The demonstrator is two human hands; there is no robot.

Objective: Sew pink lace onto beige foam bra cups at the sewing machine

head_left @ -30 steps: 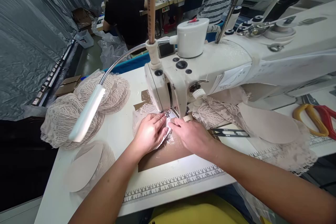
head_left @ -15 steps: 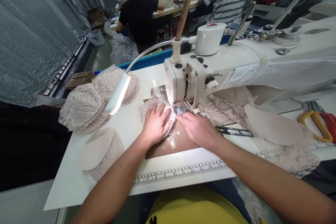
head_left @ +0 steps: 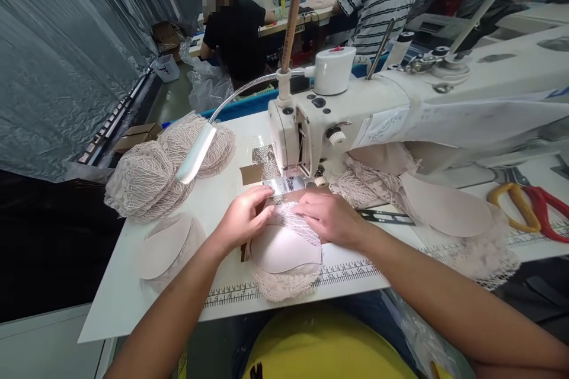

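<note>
- The lace-trimmed cup piece (head_left: 285,247) lies on the worktop (head_left: 224,243), just short of the metal plate (head_left: 276,187) on the sewing machine (head_left: 386,98); its smooth pad faces up, with one lace edge toward the machine and the other over the printed ruler (head_left: 351,272).
- The left hand (head_left: 243,218) is at the far left corner of the lace; a gap shows between thumb and forefinger, and I cannot tell whether those fingers grip or only rest there.
- The right hand (head_left: 329,216) has its fingers curled nearly closed and seems to pinch the far lace edge on the right.
- The step appears to be lining up that edge by hand. Done well, it would mean spreading the lace flat between both hands, with light, even tension so the mesh does not stretch.
- Smooth out any fold before the edge goes nearer the metal plate, and keep the pad from creeping over the lace.
- Fingertips are best kept to either side of the stitching area; the needle itself is too small to make out.
- The lamp (head_left: 196,154) hangs to the left, and bright light falls on the lace: useful for checking the edge.
- Keep the right forearm away from the slim black tool (head_left: 387,217) beside it.
</note>
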